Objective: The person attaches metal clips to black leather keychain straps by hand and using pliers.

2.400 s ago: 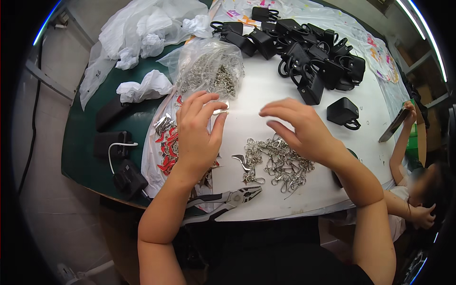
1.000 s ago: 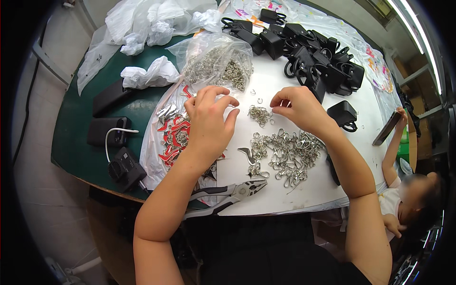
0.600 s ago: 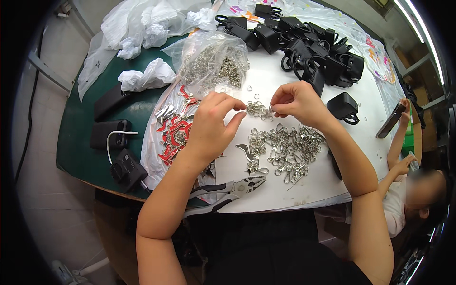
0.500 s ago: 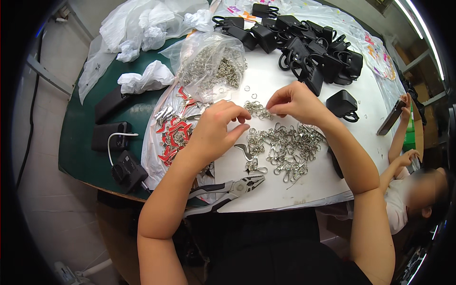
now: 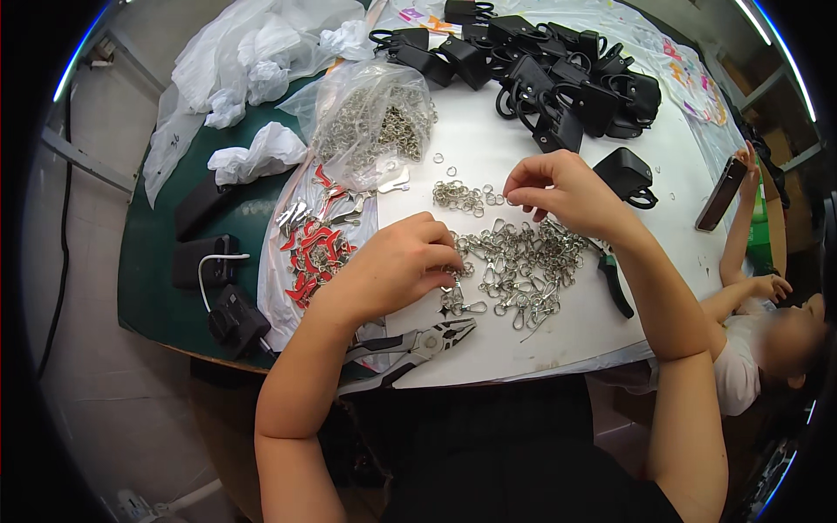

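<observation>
My right hand [image 5: 567,193] pinches a small metal ring [image 5: 509,201] at the right end of a little pile of silver rings [image 5: 462,197]. My left hand [image 5: 405,266] is closed at the left side of the silver snap hooks [image 5: 523,283]; its fingertips touch the pieces there, and what they hold is hidden. Below that hand, a snap hook [image 5: 472,307] with a dark star-shaped piece lies on the white board. Left of the hand are red and silver metal charms [image 5: 318,248] on white plastic.
A clear bag of rings [image 5: 375,122] stands behind my hands, black cases with straps [image 5: 558,87] beyond. Grey-handled pliers [image 5: 418,346] lie by the front edge; a black-handled tool [image 5: 615,283] is at right. Power banks [image 5: 205,260] sit left. Another person holds a phone [image 5: 722,193].
My left hand has come down from the ring pile to the snap hooks and closed its fingers. My right hand has shifted slightly right with a ring at its fingertips.
</observation>
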Available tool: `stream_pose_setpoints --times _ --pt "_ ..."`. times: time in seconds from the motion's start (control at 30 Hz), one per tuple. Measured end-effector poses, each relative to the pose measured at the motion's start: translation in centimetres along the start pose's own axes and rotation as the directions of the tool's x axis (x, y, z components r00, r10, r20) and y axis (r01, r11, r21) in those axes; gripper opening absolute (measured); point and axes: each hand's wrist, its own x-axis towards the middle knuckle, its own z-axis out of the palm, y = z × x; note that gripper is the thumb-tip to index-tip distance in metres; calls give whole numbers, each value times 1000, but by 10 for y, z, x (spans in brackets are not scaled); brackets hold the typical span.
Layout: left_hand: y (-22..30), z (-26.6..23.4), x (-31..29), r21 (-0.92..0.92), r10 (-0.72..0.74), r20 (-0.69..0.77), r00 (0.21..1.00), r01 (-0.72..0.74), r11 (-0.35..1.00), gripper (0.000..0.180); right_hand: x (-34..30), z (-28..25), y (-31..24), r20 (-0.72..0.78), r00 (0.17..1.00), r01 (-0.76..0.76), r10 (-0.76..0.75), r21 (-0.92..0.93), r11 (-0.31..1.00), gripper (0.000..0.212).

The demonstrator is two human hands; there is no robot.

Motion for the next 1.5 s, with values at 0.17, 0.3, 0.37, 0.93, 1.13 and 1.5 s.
stream_pose_setpoints --times 0.17,0.3,0.37,0.93,1.13,1.5 --pt "-5 2 -1 87 -84 -11 996 84 993 22 -30 10 2 89 995 -62 36 308 950 13" --pt "1 -5 -3 69 -73 -51 996 77 995 23 -43 25 1 48 998 -46 28 443 896 13" --pt "3 -6 -2 96 -83 -55 995 88 992 23 -45 28 4 40 999 -31 15 446 894 13" --pt "1 -2 6 264 25 -69 997 -6 964 23 -58 38 14 107 993 -10 -52 508 861 11" --pt "4 -2 11 187 -78 -40 996 84 979 17 -61 39 13 97 995 -66 14 561 825 12" --pt "8 0 4 -829 -415 25 909 251 499 8 -59 53 8 68 998 -38 -1 570 821 12"
